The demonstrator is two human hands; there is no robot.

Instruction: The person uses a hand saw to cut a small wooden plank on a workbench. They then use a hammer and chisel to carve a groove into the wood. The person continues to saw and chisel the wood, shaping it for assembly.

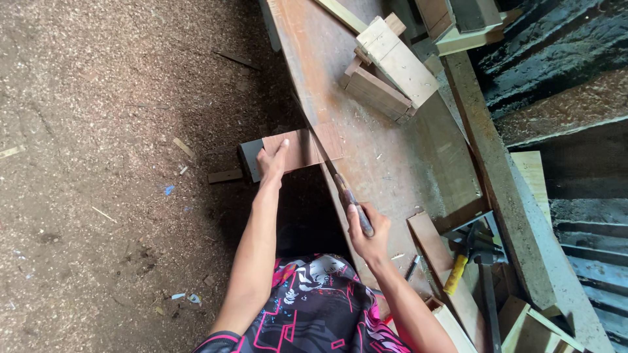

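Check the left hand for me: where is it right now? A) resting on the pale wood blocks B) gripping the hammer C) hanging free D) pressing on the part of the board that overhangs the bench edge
D: the left hand lies flat on the reddish board where it overhangs the workbench.

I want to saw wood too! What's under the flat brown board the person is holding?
The flat brown board rests on the workbench edge; its left end overhangs the sawdust floor. The left hand covers part.
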